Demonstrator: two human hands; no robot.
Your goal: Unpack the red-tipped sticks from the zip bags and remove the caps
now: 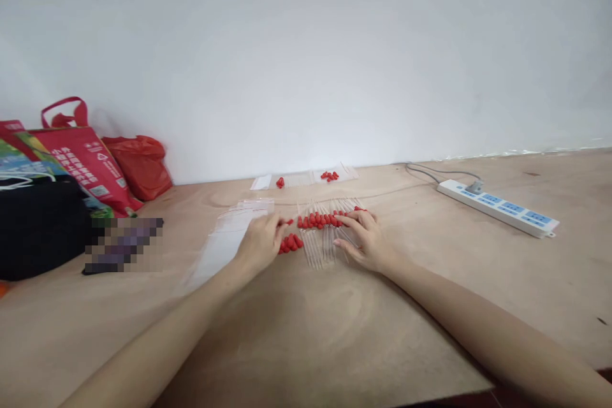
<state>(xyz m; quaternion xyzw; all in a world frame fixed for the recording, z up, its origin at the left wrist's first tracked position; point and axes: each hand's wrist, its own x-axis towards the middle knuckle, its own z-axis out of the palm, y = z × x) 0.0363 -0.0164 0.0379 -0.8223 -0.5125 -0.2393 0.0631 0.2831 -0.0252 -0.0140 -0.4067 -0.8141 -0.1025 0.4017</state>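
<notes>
A row of clear thin tubes with red caps [322,222] lies on the wooden table [306,319] in the middle. My left hand [261,243] rests at the left end of the row, fingers curled at a small heap of loose red caps [291,243]; whether it grips one is hidden. My right hand [366,239] lies on the right part of the tubes, fingers spread and pressing down on them. A stack of clear plastic bags [229,236] lies just left of my left hand.
Farther back lie more clear bags with a few red caps [306,178]. A white power strip [497,207] with its cable sits at the right. At the left stand red shopping bags [90,159], a black bag [38,223] and a blurred dark object [122,243].
</notes>
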